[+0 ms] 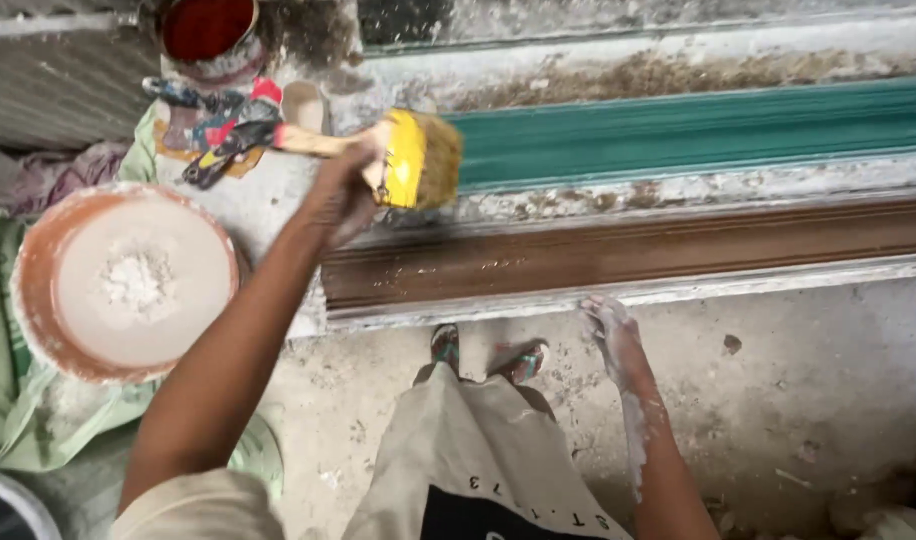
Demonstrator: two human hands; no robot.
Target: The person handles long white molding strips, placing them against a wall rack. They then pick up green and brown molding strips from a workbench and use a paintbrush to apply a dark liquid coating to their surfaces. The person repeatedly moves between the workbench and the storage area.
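A dusty concrete floor (778, 400) is seen from above, with long mouldings laid across a rough plastered ledge. A brush (418, 158) with a yellow ferrule and pale bristles is gripped by its wooden handle in the left hand (346, 195), fingers closed round it; the bristles are held at the left end of the green moulding (698, 128). Just below the green moulding lies a brown moulding (628, 252) — its near edge is touched by the right hand (610, 325), which is dusted white, fingers laid flat and loosely together. Left of the brown moulding a round basin (38, 300) of white powder is set on green cloth. Above the basin, left of the green moulding, stands a tin (206, 35) of dark red paint — a paint-smeared tool lies beside it.
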